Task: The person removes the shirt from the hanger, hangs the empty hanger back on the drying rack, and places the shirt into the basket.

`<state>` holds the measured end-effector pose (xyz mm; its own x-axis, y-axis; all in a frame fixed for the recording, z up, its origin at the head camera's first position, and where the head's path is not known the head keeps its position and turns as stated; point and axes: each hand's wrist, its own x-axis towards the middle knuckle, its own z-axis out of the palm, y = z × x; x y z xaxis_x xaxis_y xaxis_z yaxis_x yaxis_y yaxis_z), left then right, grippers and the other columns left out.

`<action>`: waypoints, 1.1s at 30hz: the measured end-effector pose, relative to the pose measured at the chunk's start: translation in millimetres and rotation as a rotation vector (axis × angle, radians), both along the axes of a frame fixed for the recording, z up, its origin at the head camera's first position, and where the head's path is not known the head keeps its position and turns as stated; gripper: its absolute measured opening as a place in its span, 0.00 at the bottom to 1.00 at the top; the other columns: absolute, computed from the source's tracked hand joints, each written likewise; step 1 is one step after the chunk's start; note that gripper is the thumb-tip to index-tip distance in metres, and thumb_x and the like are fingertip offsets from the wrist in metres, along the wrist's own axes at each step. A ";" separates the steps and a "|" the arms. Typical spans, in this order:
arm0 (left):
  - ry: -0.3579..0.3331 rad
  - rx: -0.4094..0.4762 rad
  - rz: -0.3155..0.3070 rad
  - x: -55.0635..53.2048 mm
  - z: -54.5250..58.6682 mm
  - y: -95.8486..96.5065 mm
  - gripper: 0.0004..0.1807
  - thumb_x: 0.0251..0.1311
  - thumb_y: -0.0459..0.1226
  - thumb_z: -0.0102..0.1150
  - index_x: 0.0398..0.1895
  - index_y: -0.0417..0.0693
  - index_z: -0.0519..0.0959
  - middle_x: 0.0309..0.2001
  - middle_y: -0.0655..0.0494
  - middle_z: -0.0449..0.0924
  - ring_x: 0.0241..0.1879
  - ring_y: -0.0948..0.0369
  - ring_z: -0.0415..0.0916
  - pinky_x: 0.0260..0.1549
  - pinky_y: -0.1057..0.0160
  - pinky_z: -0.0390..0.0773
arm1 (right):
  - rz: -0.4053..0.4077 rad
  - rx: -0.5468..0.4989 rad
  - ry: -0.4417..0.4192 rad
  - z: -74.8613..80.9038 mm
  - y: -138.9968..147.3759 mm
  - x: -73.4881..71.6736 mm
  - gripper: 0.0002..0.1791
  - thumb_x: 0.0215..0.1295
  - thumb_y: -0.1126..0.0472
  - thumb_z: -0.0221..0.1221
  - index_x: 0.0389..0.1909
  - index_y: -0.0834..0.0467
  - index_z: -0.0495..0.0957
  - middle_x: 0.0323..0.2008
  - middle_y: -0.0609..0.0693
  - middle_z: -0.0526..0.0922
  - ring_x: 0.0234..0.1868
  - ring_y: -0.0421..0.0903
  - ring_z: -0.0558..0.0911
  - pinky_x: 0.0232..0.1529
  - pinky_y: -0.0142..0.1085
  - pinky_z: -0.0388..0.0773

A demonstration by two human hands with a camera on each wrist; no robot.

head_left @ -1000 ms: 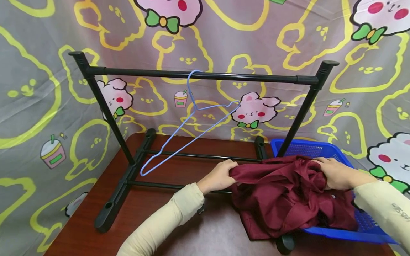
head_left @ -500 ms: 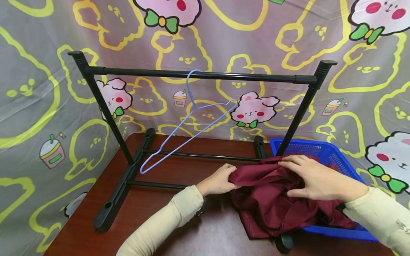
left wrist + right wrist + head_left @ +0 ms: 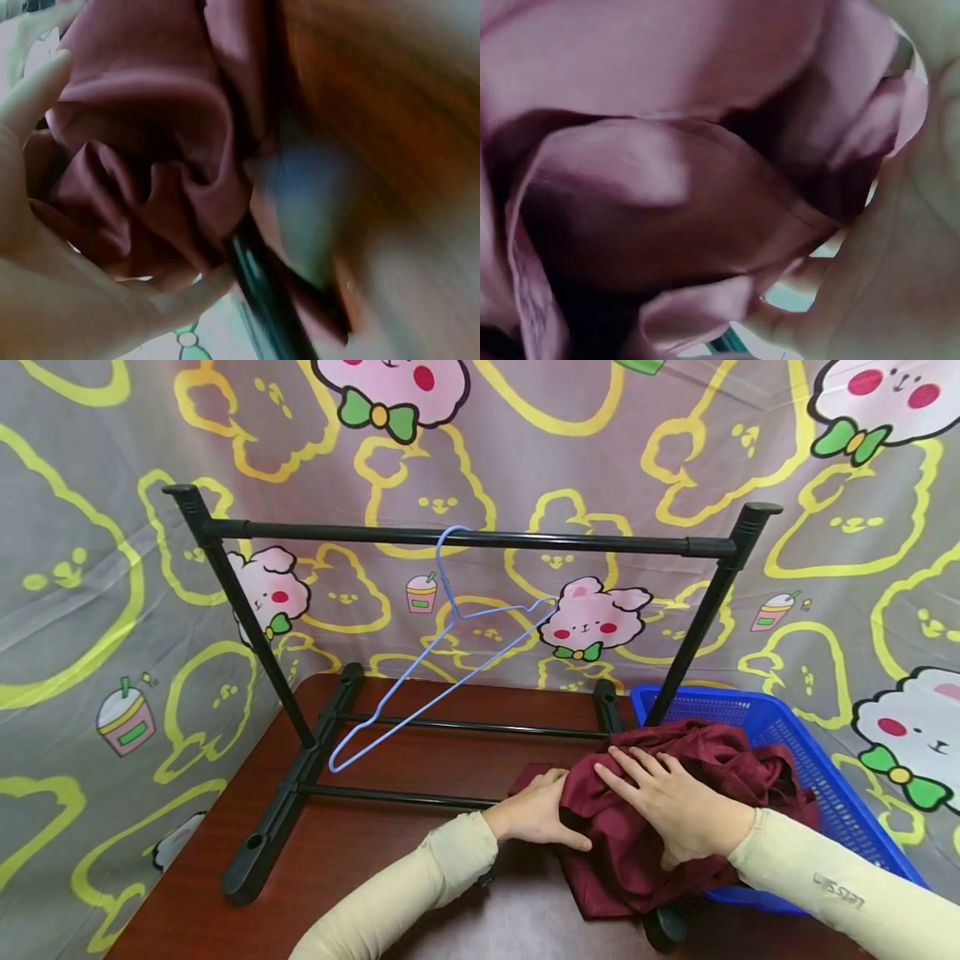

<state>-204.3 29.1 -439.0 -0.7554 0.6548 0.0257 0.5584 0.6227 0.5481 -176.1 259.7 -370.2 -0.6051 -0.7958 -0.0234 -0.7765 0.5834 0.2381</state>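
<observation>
A crumpled dark red cloth (image 3: 615,860), possibly a garment, lies bunched on the table's right side and spills over the blue basket's near edge. My left hand (image 3: 534,810) is at its left end, thumb spread away from the fingers. In the left wrist view, cloth folds (image 3: 142,187) lie between that thumb and the fingers. On top of the bundle rests my right hand (image 3: 678,806), fingers spread and fairly straight. Its palm (image 3: 900,247) borders the cloth in the right wrist view. A light blue hanger (image 3: 442,693) hangs from the black rack's top bar (image 3: 570,541).
The blue plastic basket (image 3: 847,793) stands at the right, partly under the cloth. The rack's left foot (image 3: 281,827) and its low crossbar (image 3: 405,794) stand on the dark wooden table (image 3: 180,893). A patterned curtain (image 3: 67,635) closes off the back and sides.
My right hand has moved left from the basket side onto the middle of the cloth. My left hand has shifted slightly right, its thumb now spread. The cloth is bunched further left, uncovering more basket.
</observation>
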 end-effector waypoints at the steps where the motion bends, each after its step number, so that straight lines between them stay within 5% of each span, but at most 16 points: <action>1: 0.008 -0.015 0.001 1.7 -1.3 3.1 0.51 0.42 0.58 0.71 0.69 0.55 0.59 0.64 0.52 0.62 0.62 0.56 0.61 0.57 0.57 0.64 | -0.006 0.012 0.009 -1.8 -0.5 -1.4 0.79 0.10 0.34 0.77 0.71 0.62 0.51 0.67 0.70 0.53 0.59 0.66 0.65 0.46 0.60 0.67; 8: 0.130 -0.068 0.104 9.2 -11.4 22.8 0.51 0.36 0.54 0.76 0.66 0.52 0.63 0.54 0.55 0.72 0.52 0.59 0.71 0.45 0.60 0.73 | -0.063 0.064 0.039 -4.8 -2.3 -13.3 0.73 0.16 0.44 0.80 0.69 0.66 0.53 0.57 0.66 0.70 0.48 0.60 0.71 0.42 0.53 0.72; 12: 0.246 -0.086 0.118 6.3 -16.1 28.5 0.30 0.41 0.50 0.73 0.49 0.53 0.76 0.40 0.59 0.77 0.39 0.60 0.74 0.33 0.62 0.75 | -0.082 0.082 0.045 -3.8 -3.4 -17.1 0.61 0.23 0.56 0.78 0.65 0.68 0.60 0.42 0.58 0.77 0.42 0.57 0.73 0.38 0.50 0.73; 16: 0.330 -0.096 0.105 2.7 -16.4 29.3 0.09 0.48 0.44 0.68 0.31 0.53 0.81 0.32 0.61 0.77 0.34 0.61 0.75 0.29 0.65 0.75 | -0.079 0.075 0.061 -2.3 -2.7 -19.7 0.45 0.29 0.63 0.76 0.56 0.69 0.71 0.38 0.58 0.78 0.40 0.56 0.76 0.36 0.48 0.75; 22: 0.299 0.090 0.127 -1.7 -3.6 22.1 0.03 0.54 0.35 0.63 0.31 0.52 0.80 0.30 0.61 0.76 0.34 0.64 0.77 0.29 0.68 0.74 | -0.037 -0.035 0.072 7.2 5.3 -22.5 0.21 0.37 0.65 0.71 0.37 0.59 0.79 0.32 0.53 0.76 0.35 0.53 0.77 0.31 0.47 0.75; 27: 0.279 0.261 0.139 -6.7 13.0 15.5 0.09 0.54 0.29 0.59 0.36 0.50 0.79 0.31 0.60 0.76 0.32 0.65 0.75 0.29 0.69 0.73 | -0.052 -0.133 0.055 19.8 7.4 -20.7 0.26 0.35 0.55 0.74 0.39 0.59 0.79 0.41 0.56 0.76 0.42 0.55 0.74 0.36 0.50 0.72; 33: 0.248 0.426 0.137 -4.6 40.7 16.1 0.12 0.55 0.28 0.56 0.42 0.49 0.80 0.37 0.59 0.78 0.39 0.67 0.76 0.38 0.73 0.72 | -0.126 -0.240 -0.027 25.9 -4.0 -15.9 0.53 0.34 0.40 0.74 0.59 0.66 0.66 0.54 0.60 0.74 0.54 0.58 0.71 0.46 0.56 0.68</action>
